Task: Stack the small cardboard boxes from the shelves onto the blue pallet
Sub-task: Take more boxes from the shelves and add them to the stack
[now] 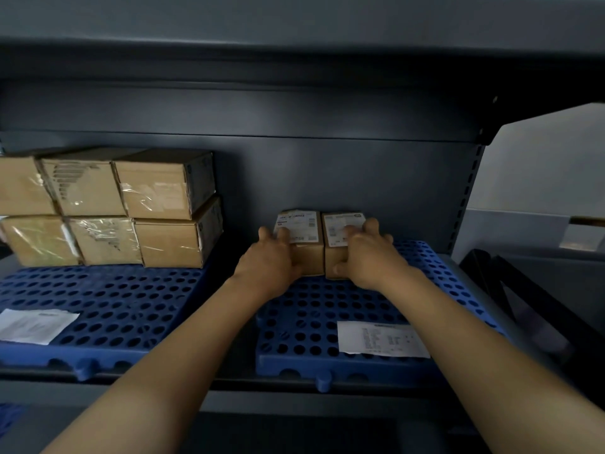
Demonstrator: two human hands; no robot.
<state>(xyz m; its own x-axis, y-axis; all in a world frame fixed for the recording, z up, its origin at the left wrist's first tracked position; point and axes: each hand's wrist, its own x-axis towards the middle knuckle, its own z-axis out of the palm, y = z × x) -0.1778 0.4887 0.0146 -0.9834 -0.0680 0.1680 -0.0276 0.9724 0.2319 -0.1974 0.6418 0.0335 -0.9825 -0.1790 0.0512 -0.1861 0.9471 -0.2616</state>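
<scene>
Two small cardboard boxes with white labels stand side by side at the back of the right blue pallet (327,309). My left hand (271,260) grips the left small box (306,235), fingers over its top and left side. My right hand (368,253) grips the right small box (339,229), fingers across its label, thumb on its front. Both boxes rest on the pallet and touch each other.
A second blue pallet (108,306) lies to the left and carries a two-layer stack of larger taped boxes (131,208). White paper slips lie on the left pallet (32,324) and the right pallet (381,339). A dark shelf board (262,93) hangs overhead.
</scene>
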